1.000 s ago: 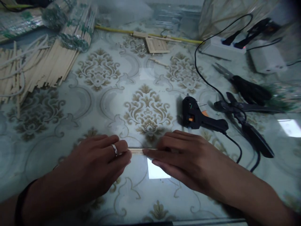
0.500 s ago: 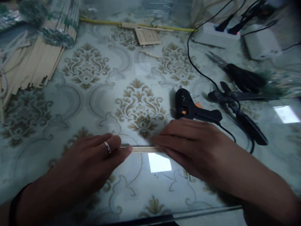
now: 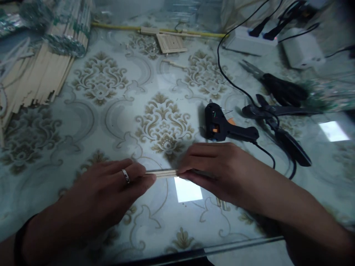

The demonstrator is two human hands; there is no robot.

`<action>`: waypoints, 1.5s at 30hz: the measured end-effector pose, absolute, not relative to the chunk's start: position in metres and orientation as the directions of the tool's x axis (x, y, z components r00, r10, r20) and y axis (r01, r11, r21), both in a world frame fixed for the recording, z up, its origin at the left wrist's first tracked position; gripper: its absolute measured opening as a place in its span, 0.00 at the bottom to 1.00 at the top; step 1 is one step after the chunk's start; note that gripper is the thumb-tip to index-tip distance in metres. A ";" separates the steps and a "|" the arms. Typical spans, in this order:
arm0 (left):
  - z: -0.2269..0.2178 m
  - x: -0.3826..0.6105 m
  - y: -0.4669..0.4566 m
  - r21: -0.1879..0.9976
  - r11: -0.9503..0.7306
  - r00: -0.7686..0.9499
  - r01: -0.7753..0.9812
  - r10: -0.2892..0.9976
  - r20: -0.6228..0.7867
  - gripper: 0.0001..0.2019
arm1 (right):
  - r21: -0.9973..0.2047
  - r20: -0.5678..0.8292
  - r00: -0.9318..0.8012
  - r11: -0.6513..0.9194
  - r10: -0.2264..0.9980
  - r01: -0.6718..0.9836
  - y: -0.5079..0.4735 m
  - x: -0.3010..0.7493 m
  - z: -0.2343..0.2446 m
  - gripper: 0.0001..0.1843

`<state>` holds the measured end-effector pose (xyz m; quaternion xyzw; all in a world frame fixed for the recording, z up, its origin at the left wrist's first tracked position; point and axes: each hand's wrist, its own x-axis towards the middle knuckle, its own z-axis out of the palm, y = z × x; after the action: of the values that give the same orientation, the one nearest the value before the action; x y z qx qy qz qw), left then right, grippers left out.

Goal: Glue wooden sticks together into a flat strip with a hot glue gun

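A few thin wooden sticks lie side by side across the front of the table, running between my two hands. My left hand, with a ring on one finger, pinches their left end between thumb and fingers. Their right part is gripped by my right hand, its thumb below and fingers above. The stick ends are hidden under both hands. Just beyond my right hand a black hot glue gun rests on its side, its nozzle pointing away from me.
Loose wooden sticks and a wrapped bundle lie at the far left. A small stick panel is at the back by a yellow rod. Pliers, black cutters and a power strip with cables occupy the right.
My right hand has slid slightly left along the sticks, its fingers now closer to my left hand. My left hand stays nearly still. The view has shifted a little.
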<state>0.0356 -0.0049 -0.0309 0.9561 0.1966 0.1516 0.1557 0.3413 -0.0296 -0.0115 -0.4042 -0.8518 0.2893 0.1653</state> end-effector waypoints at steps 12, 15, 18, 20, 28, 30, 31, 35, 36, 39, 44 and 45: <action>-0.029 0.042 -0.005 0.378 -0.870 0.866 0.316 0.427 0.260 0.12 | -0.613 -0.005 -0.543 0.427 0.840 0.665 -0.033 0.337 -0.017 0.07; -0.027 0.042 -0.004 0.354 -0.886 0.870 0.298 0.405 0.281 0.10 | -0.606 -0.011 -0.530 0.416 0.848 0.678 -0.035 0.336 -0.019 0.09; -0.028 0.045 -0.003 0.329 -0.902 0.870 0.281 0.384 0.309 0.11 | -0.598 -0.007 -0.529 0.420 0.849 0.683 -0.036 0.335 -0.020 0.10; -0.029 0.046 -0.003 0.338 -0.900 0.865 0.276 0.386 0.322 0.12 | -0.595 -0.004 -0.534 0.427 0.846 0.681 -0.037 0.335 -0.020 0.10; -0.018 0.032 0.010 0.455 -0.837 0.852 0.303 0.452 0.264 0.08 | -0.619 0.030 -0.537 0.438 0.843 0.652 -0.037 0.339 -0.026 0.09; -0.013 0.026 0.014 0.470 -0.825 0.866 0.312 0.450 0.216 0.08 | -0.622 0.060 -0.539 0.454 0.840 0.638 -0.038 0.339 -0.030 0.09; -0.011 0.023 0.016 0.464 -0.819 0.876 0.336 0.453 0.167 0.07 | -0.622 0.076 -0.545 0.466 0.835 0.629 -0.038 0.340 -0.031 0.09; -0.011 0.020 0.018 0.444 -0.800 0.867 0.403 0.490 0.095 0.05 | -0.597 0.079 -0.576 0.501 0.814 0.627 -0.037 0.338 -0.028 0.10; -0.012 0.021 0.017 0.447 -0.789 0.860 0.422 0.505 0.078 0.06 | -0.591 0.060 -0.584 0.500 0.810 0.633 -0.037 0.337 -0.026 0.10; -0.014 0.022 0.014 0.453 -0.765 0.845 0.458 0.533 0.045 0.09 | -0.598 0.022 -0.608 0.498 0.794 0.628 -0.037 0.335 -0.024 0.10; -0.016 0.021 0.014 0.447 -0.760 0.834 0.472 0.549 0.052 0.12 | -0.603 0.079 -0.610 0.526 0.788 0.600 -0.037 0.334 -0.026 0.10; -0.015 0.021 0.015 0.460 -0.746 0.817 0.483 0.572 0.070 0.13 | -0.600 0.088 -0.606 0.528 0.790 0.601 -0.036 0.334 -0.025 0.10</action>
<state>0.0207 0.0153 -0.0150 0.9284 0.2840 0.1038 0.2158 0.3344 -0.0357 -0.0253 -0.4064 -0.8558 0.2662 0.1779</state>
